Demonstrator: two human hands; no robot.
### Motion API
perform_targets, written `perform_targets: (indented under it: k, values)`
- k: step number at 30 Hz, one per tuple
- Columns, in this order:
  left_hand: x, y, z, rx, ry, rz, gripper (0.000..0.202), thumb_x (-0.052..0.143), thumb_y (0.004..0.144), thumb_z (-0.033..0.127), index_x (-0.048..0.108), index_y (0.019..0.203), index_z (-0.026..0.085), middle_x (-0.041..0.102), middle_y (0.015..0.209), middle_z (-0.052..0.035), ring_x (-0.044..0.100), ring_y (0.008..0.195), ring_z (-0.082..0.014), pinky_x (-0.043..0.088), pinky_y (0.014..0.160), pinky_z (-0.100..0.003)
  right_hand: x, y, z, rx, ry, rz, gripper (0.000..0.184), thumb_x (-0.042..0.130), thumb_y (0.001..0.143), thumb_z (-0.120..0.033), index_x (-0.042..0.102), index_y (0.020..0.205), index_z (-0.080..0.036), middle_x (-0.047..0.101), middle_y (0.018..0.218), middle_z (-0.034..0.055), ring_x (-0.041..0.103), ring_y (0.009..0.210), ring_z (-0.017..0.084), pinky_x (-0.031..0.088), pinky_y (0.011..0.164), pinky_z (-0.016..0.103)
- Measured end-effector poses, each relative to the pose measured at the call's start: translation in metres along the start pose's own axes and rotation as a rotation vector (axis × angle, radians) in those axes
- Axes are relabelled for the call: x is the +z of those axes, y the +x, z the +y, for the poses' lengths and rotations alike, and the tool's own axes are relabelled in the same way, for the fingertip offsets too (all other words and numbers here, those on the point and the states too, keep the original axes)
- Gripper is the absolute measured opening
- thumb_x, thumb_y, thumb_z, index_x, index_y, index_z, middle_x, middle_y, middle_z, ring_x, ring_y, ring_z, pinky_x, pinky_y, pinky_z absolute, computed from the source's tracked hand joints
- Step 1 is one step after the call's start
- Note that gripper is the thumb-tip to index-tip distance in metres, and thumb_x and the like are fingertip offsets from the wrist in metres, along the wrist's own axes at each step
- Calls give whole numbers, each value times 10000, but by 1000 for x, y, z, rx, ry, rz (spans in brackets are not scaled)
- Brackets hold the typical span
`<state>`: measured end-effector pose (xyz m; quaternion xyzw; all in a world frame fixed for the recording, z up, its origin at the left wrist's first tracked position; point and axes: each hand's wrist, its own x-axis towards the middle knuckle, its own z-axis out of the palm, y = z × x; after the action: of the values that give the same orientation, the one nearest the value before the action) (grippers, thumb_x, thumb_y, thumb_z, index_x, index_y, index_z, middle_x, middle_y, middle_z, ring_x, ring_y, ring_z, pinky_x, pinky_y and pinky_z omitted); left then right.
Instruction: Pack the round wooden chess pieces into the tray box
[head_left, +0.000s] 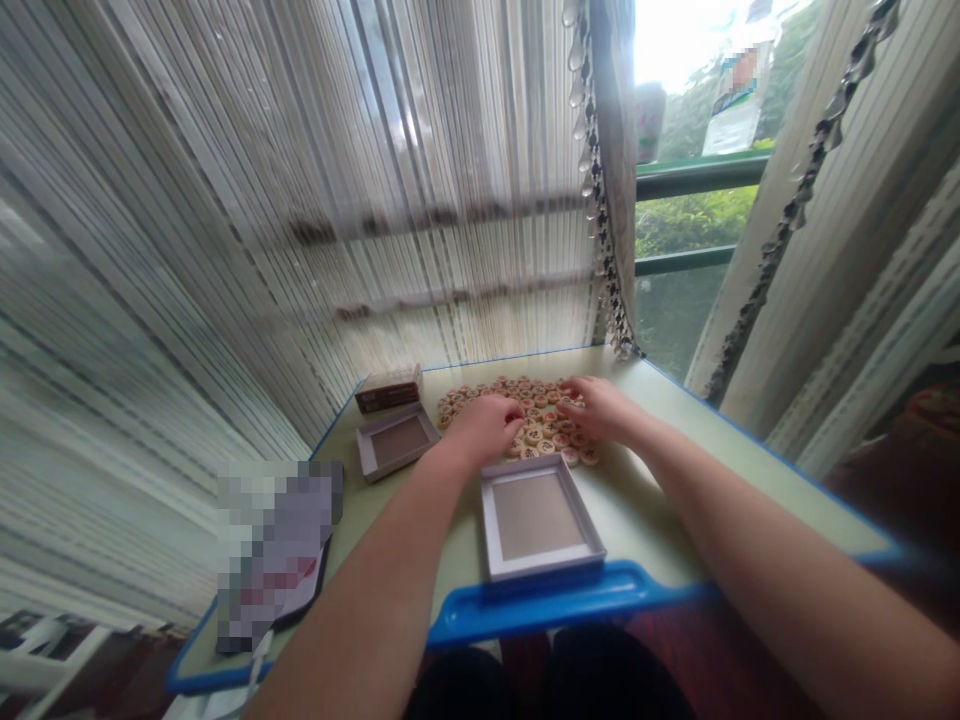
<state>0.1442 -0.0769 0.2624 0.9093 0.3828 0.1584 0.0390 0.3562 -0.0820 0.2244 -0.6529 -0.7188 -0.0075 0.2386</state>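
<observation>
Many round wooden Chinese chess pieces (541, 432), marked with characters, lie spread over the far middle of the table. My left hand (484, 428) is over the left part of the spread, its fingers curled inward. Whatever its fingertips hold, if anything, is hidden. At the right edge of the pieces, my right hand (604, 408) reaches in with thumb and fingers apart, close to the pieces or touching them. Directly in front of me sits a shallow open box tray (487, 525), with only its flat grey-brown bottom showing inside.
A second shallow box part (373, 466) lies to the left, with a small brown box (390, 388) behind it. A blurred-out flat item (289, 550) rests on the table's left side. The table has a raised blue edge (540, 600); string curtains (450, 250) hang behind it.
</observation>
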Motion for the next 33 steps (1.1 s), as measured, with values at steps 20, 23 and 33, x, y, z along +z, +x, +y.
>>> perform_targets:
  k: [20,23,33]
  values:
    - [3,-3,-22,-66,-24,-163,244,524,766,382,669,830,196,665,866,-41,587,770,-158,426,683,-245,-18,-18,-27,-364,233,-273,229,584,767,-422,715,814,-240,646,934,37,533,979,214,408,885,318]
    - [4,-2,-24,-96,60,-101,227,477,801,314,675,820,204,673,875,-47,590,806,-169,430,722,-259,-19,-22,-31,-421,206,-342,165,669,695,-377,713,791,-251,634,871,24,529,926,212,417,842,315]
    - [3,0,-28,-215,223,31,262,456,837,249,660,962,144,614,1041,-135,535,1033,-229,402,916,-338,-12,-18,-27,-374,237,-342,146,625,729,-321,682,779,-197,624,841,27,565,797,162,442,694,244]
